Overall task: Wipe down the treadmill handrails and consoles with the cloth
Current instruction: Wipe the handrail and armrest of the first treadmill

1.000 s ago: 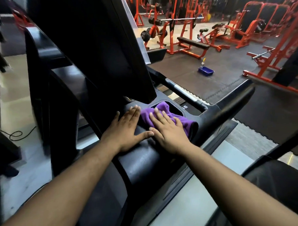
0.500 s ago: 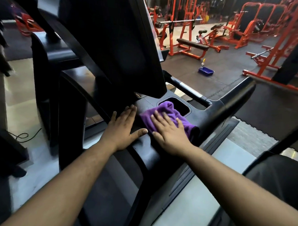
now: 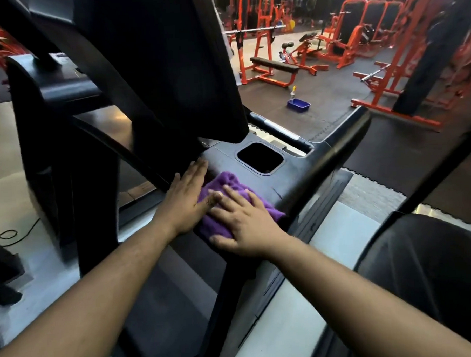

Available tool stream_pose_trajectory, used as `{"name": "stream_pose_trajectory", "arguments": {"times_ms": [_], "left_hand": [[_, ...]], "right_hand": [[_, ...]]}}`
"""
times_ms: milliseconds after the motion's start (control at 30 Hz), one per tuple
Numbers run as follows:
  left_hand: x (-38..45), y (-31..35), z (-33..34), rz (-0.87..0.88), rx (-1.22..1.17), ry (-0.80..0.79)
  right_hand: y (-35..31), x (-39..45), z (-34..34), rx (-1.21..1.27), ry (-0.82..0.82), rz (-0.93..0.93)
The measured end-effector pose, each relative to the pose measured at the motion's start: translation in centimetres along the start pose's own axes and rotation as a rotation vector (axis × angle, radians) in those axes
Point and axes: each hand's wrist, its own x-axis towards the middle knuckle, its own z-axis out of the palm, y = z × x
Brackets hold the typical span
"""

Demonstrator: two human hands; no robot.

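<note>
A purple cloth (image 3: 224, 185) lies bunched on the black treadmill console (image 3: 291, 184), on its near edge below the cup-holder recess (image 3: 260, 157). My right hand (image 3: 247, 223) presses flat on the cloth with fingers spread. My left hand (image 3: 186, 199) lies flat on the console beside it, its thumb touching the cloth. The dark display panel (image 3: 170, 65) rises behind my left hand. The right handrail (image 3: 343, 144) runs off to the upper right.
Another black treadmill (image 3: 421, 264) stands at the lower right. Beyond the console are a blue tray with a spray bottle (image 3: 298, 104) on the rubber floor and orange weight benches and racks (image 3: 272, 66). A cable (image 3: 10, 236) lies on the floor at left.
Both hands and the cloth have slid toward me along the console. The cloth no longer covers the cup-holder recess, which now shows fully.
</note>
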Motion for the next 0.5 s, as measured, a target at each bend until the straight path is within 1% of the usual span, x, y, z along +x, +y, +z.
{"name": "stream_pose_trajectory", "arguments": {"times_ms": [67, 167, 233, 300, 367, 433, 500], "left_hand": [[0.4, 0.9, 0.3, 0.020, -0.022, -0.017], [1.0, 2.7, 1.0, 0.055, 0.062, -0.096], [1.4, 3.9, 1.6, 0.062, 0.176, -0.148], [1.9, 4.8, 2.3, 0.053, 0.253, -0.180], [2.6, 5.7, 2.9, 0.057, 0.303, -0.199], [3.6, 6.3, 3.3, 0.063, 0.338, -0.192], [4.9, 6.8, 3.8, 0.066, 0.337, -0.173]], "right_hand": [[0.7, -2.6, 1.2, 0.019, 0.095, -0.041], [3.7, -4.8, 2.7, 0.059, 0.198, 0.003], [6.5, -4.7, 3.1, 0.115, 0.231, 0.129], [9.4, -3.5, 2.4, 0.206, 0.209, 0.335], [10.8, -2.2, 1.5, 0.264, 0.184, 0.523], [9.1, -1.3, 1.5, 0.252, 0.162, 0.649], [6.4, -1.6, 1.8, 0.246, 0.160, 0.647]]}}
